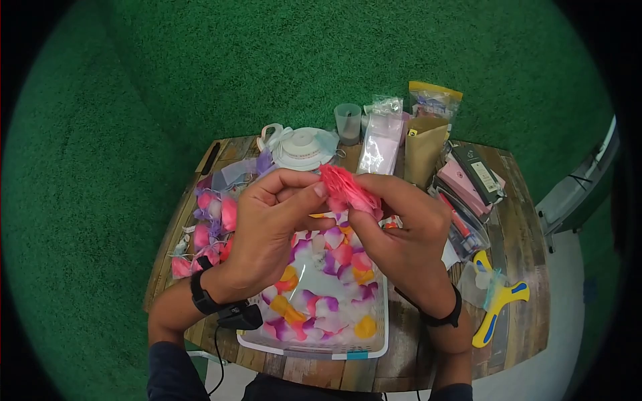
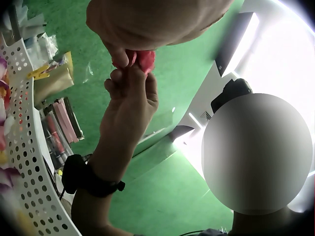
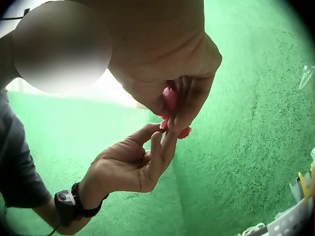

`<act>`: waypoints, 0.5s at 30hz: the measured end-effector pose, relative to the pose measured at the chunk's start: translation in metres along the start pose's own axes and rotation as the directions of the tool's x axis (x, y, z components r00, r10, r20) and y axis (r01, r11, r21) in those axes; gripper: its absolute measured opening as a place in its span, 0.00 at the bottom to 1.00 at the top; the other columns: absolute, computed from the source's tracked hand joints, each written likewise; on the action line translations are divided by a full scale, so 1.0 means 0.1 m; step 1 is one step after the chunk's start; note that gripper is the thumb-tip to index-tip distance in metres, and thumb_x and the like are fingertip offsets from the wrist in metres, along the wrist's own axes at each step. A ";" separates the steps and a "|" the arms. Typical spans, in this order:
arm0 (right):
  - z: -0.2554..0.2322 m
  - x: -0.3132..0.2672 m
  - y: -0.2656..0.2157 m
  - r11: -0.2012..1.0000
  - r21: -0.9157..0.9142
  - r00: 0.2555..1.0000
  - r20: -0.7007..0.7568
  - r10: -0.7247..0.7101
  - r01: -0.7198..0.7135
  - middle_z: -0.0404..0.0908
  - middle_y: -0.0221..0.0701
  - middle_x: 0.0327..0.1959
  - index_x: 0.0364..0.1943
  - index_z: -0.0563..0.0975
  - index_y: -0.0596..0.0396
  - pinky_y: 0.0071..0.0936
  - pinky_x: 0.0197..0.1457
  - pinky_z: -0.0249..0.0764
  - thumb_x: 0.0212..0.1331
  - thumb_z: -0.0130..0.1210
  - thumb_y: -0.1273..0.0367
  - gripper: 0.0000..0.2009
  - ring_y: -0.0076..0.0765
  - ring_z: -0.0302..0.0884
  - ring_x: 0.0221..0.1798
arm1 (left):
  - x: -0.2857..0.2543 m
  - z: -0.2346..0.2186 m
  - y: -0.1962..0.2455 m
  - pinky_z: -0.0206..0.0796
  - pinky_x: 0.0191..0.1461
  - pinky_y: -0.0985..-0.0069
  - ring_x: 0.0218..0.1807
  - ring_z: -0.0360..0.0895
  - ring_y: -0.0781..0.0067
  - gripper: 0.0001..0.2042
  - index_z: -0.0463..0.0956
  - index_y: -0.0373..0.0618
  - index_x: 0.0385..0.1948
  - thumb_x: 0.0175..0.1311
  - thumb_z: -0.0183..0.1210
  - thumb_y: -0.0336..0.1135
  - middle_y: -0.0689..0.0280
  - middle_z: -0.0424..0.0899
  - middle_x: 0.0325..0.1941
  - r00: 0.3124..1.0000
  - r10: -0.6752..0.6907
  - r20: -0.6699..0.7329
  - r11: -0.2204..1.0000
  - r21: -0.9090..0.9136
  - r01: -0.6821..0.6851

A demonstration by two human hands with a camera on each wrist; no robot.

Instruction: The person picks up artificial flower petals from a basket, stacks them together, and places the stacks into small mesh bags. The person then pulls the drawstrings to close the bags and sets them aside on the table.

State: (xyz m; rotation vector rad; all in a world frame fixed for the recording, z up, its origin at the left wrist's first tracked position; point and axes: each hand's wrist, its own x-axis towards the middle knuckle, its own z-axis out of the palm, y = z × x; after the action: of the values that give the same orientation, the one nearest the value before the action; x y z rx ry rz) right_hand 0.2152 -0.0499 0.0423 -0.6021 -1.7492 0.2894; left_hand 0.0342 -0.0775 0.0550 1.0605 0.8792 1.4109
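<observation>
A layered bunch of coral-pink artificial petals [image 1: 348, 189] is held up between both hands, above the far end of a white basket [image 1: 245, 342]. My left hand [image 1: 271, 224] pinches its left edge between thumb and index finger. From the other side, my right hand [image 1: 404, 227] grips the bunch with the thumb below and fingers over it. In the right wrist view part of the pink bunch [image 3: 170, 98] shows inside the curled right hand, while the left fingertips meet its lower end. Loose petals [image 1: 328, 307] in purple, white, orange and pink lie in the basket below.
Small pouches with pink contents [image 1: 228, 214] lie left of the basket. Behind stand a ribbon roll [image 1: 301, 148], a clear cup [image 1: 348, 122], plastic sleeves [image 1: 382, 140] and a brown paper bag [image 1: 424, 150]. On the right are boxes [image 1: 476, 175] and a yellow three-armed toy [image 1: 498, 314].
</observation>
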 end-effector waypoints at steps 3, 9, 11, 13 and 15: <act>0.03 -0.02 0.02 0.985 0.127 0.993 -0.008 0.122 -0.120 0.84 0.36 0.31 0.40 0.81 0.60 0.25 0.31 0.77 0.47 0.62 0.77 0.13 0.32 0.83 0.28 | -0.02 0.00 -0.03 0.80 0.41 0.78 0.40 0.83 0.79 0.09 0.77 0.38 0.43 0.66 0.61 0.30 0.64 0.85 0.39 0.999 0.032 0.020 0.999 -0.003 -0.032; 0.04 -0.03 0.08 0.920 0.291 0.965 0.079 0.250 -0.262 0.84 0.33 0.25 0.41 0.80 0.62 0.19 0.27 0.75 0.51 0.63 0.76 0.12 0.19 0.81 0.25 | -0.01 -0.01 -0.04 0.78 0.38 0.80 0.39 0.82 0.80 0.09 0.78 0.36 0.44 0.66 0.61 0.29 0.63 0.86 0.40 0.996 0.077 0.040 0.996 0.039 -0.079; 0.03 0.01 0.00 0.895 0.333 0.955 0.102 0.278 -0.296 0.84 0.31 0.25 0.41 0.80 0.63 0.17 0.26 0.74 0.52 0.63 0.75 0.11 0.17 0.80 0.25 | 0.00 -0.02 -0.03 0.77 0.38 0.80 0.39 0.82 0.80 0.09 0.78 0.35 0.44 0.66 0.61 0.29 0.62 0.86 0.40 0.994 0.101 0.047 0.993 0.063 -0.104; 0.02 0.01 -0.02 0.866 0.375 0.944 0.128 0.305 -0.330 0.83 0.30 0.25 0.41 0.80 0.63 0.16 0.26 0.73 0.54 0.64 0.75 0.11 0.16 0.80 0.25 | 0.00 -0.02 -0.01 0.77 0.37 0.80 0.39 0.82 0.80 0.10 0.78 0.35 0.44 0.66 0.61 0.29 0.62 0.86 0.40 0.991 0.125 0.053 0.988 0.087 -0.130; 0.02 0.00 0.02 0.836 0.407 0.930 0.175 0.323 -0.367 0.84 0.30 0.25 0.43 0.80 0.64 0.15 0.26 0.73 0.56 0.64 0.74 0.12 0.16 0.80 0.25 | 0.00 -0.01 0.02 0.76 0.36 0.81 0.39 0.82 0.80 0.10 0.77 0.33 0.44 0.65 0.61 0.28 0.61 0.86 0.40 0.991 0.131 0.042 0.986 0.101 -0.134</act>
State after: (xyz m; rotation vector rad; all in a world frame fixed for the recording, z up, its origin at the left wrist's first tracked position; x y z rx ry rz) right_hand 0.2140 -0.0483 0.0409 -0.5778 -1.5873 0.9548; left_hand 0.0327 -0.0773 0.0568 1.2378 0.8771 1.4649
